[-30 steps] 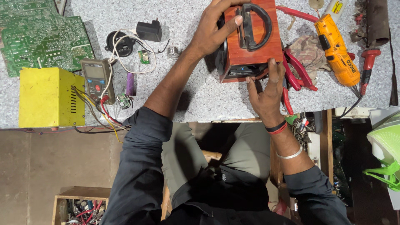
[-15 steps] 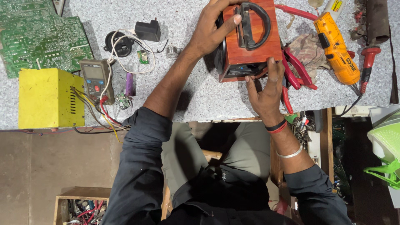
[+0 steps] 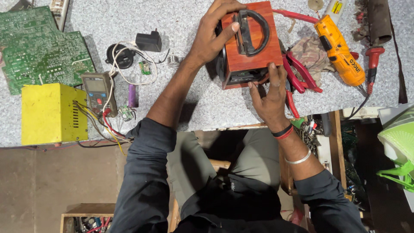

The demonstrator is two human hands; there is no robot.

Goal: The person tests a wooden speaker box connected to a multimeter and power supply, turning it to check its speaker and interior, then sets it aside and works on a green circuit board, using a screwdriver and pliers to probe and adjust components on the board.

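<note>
The left hand (image 3: 211, 39) gripped the far left side of a small wooden box (image 3: 250, 47) with a black carrying handle (image 3: 252, 32), thumb resting on its top. The right hand (image 3: 269, 97) held the box's near edge, fingers pressed to its dark front panel. The box stood on the speckled grey surface (image 3: 194, 17), just beside red-handled pliers (image 3: 297, 73) and a yellow power tool (image 3: 338, 49). Farther left lay a multimeter (image 3: 98, 91), a yellow metal case (image 3: 49, 113) and green circuit boards (image 3: 39, 49).
</note>
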